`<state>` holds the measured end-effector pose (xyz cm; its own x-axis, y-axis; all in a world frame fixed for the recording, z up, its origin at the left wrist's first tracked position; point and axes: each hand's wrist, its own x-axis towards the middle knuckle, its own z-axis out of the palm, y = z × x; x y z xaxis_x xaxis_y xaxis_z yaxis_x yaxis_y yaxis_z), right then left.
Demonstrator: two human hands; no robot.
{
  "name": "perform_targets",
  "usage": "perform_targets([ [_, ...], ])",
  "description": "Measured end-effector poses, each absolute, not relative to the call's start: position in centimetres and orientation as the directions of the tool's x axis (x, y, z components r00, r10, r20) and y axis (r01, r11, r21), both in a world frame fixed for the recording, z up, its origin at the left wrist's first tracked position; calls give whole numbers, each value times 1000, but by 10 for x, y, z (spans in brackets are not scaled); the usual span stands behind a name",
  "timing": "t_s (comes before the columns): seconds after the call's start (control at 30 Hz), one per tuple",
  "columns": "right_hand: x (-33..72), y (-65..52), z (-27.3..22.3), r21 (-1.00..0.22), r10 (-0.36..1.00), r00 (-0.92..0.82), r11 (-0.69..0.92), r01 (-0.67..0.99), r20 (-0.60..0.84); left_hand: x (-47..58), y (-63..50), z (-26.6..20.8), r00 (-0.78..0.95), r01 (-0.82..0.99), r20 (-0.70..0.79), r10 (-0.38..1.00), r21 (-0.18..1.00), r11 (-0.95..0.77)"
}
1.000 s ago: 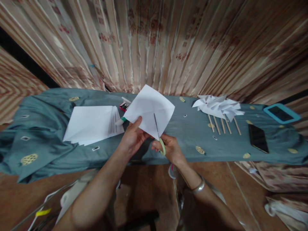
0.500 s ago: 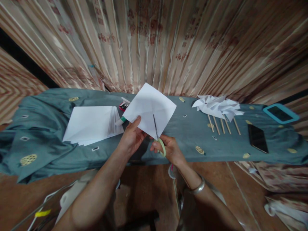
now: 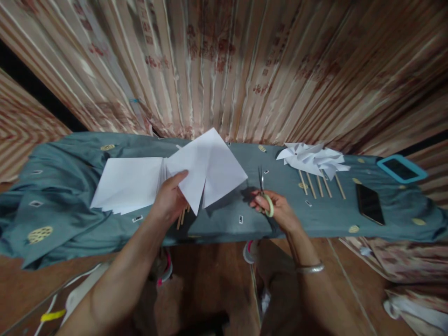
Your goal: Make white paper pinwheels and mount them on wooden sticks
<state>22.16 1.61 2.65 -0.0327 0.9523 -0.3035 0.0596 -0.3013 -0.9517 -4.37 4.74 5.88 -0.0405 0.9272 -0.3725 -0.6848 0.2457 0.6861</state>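
My left hand (image 3: pixel 171 198) pinches a white square sheet of paper (image 3: pixel 224 170) by its left side, thumb on top. A slit runs from the sheet's near corner toward its middle, and the two edges stand apart there. To the right of the sheet, my right hand (image 3: pixel 275 210) has its fingers in the pale green handles of a pair of scissors (image 3: pixel 261 182). The blades point away from me and are clear of the paper. Several thin wooden sticks (image 3: pixel 182 217) show partly from under my left hand.
A stack of white paper (image 3: pixel 131 182) lies at the left on the green cloth (image 3: pixel 224 228). White paper pinwheels (image 3: pixel 311 158) on sticks lie at the right, beside a dark phone (image 3: pixel 370 204) and a blue-framed tablet (image 3: pixel 402 168). A pleated curtain (image 3: pixel 224 70) hangs behind.
The scissors have come out of the sheet and moved right with my right hand. A cut now opens at the near corner. My left hand has shifted left with the paper.
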Motion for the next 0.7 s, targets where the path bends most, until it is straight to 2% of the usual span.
perform_targets([
  [0.07, 222, 19, 24, -978, 977, 47, -207, -25, -208, -41, 43, 50, 40, -625, -392, 919, 708, 329],
  [0.17, 215, 22, 20, -985, 988, 9, -150, -84, -152, -34, 37, 38, 122, -506, -422, 898, 752, 422],
  [0.3, 205, 20, 18, -985, 992, -41, -126, -121, -122, -27, 32, 32, 137, -383, -423, 896, 811, 442],
  [0.5, 203, 19, 26, -977, 984, -38, -179, -119, -175, -27, 32, 29, 116, -255, -375, 920, 884, 393],
  [0.7, 199, 20, 29, -966, 971, -58, -237, -101, -232, -30, 35, 20, 59, -166, -383, 922, 907, 387],
])
